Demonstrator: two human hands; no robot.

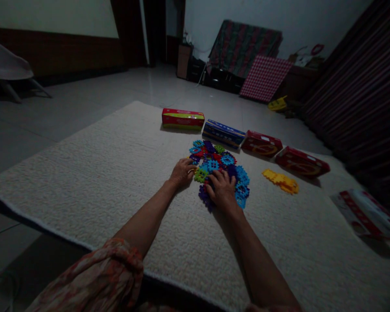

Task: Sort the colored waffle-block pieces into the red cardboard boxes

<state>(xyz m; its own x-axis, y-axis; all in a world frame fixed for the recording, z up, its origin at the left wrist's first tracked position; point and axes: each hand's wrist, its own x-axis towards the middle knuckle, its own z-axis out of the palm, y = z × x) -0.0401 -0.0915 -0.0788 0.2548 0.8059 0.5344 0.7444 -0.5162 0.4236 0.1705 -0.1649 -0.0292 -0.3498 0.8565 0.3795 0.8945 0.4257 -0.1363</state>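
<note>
A pile of coloured plastic interlocking tiles (224,167), blue, purple, green and red, lies on a cream rug (100,173). My left hand (183,172) rests at the pile's left edge, fingers curled on a yellowish piece beside a green tile (200,175). My right hand (221,189) lies palm down on the near side of the pile, fingers bent over the tiles. A separate row of joined yellow tiles (281,180) sits to the right of the pile, apart from both hands.
Several toy boxes line the rug's far edge: a red and green one (182,118), a blue one (223,133), two red ones (261,144) (301,161). A printed bag (365,213) lies at the right. A white chair (6,65) stands far left; covered furniture stands behind.
</note>
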